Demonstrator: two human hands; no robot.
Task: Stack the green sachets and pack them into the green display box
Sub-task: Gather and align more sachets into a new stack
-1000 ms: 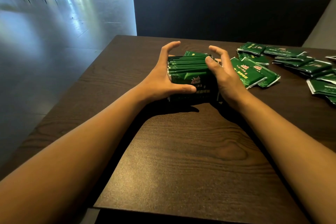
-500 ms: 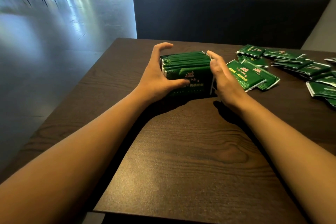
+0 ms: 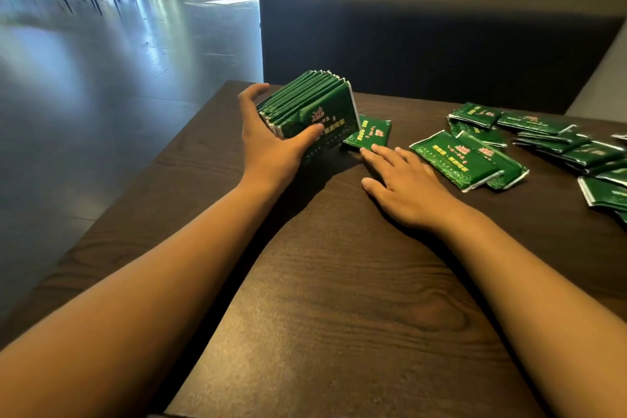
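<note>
The green display box stands on the dark wooden table, tipped toward the left, with several green sachets packed upright in it. My left hand grips the box, thumb across its front face and fingers round its left side. One green sachet lies flat on the table against the box's right bottom corner. My right hand lies flat on the table with straight fingers, its fingertips touching that sachet's near edge.
Two overlapping sachets lie just right of my right hand. Several more loose sachets are spread along the table's right side. A dark bench back rises behind the table. The table's left edge drops to the floor beside the box.
My right hand has left the box's right side and dropped flat onto the table, touching a loose sachet. My left hand has tipped the box leftward.
</note>
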